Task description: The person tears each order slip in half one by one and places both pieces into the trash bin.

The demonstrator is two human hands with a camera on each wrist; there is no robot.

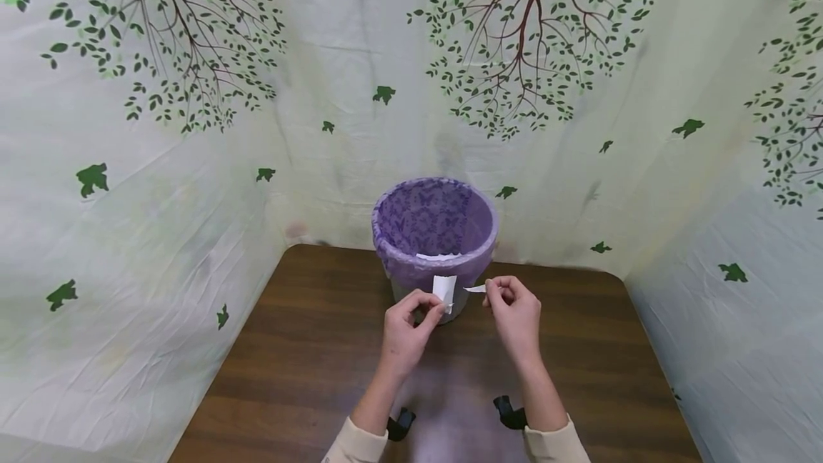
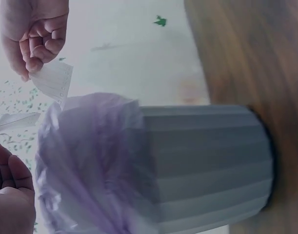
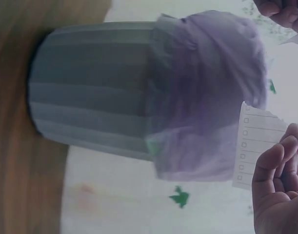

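A grey ribbed waste bin (image 2: 202, 165) stands on the table, its rim covered by a purple patterned bag (image 1: 434, 216). In front of the bin my left hand (image 1: 406, 327) pinches a white paper piece (image 1: 444, 288) between thumb and fingers. Just to the right, my right hand (image 1: 519, 316) pinches another torn paper piece (image 1: 474, 289), which the right wrist view shows printed with lines and a column of small boxes (image 3: 244, 144). The two pieces are apart. Some white paper (image 1: 439, 257) shows inside the bag, partly hidden by the front rim.
The brown wooden table (image 1: 308, 349) lies under both forearms. Behind and beside it hangs a pale cloth (image 1: 334, 184) printed with trees and green leaves. Black straps (image 1: 511, 413) sit at both wrists.
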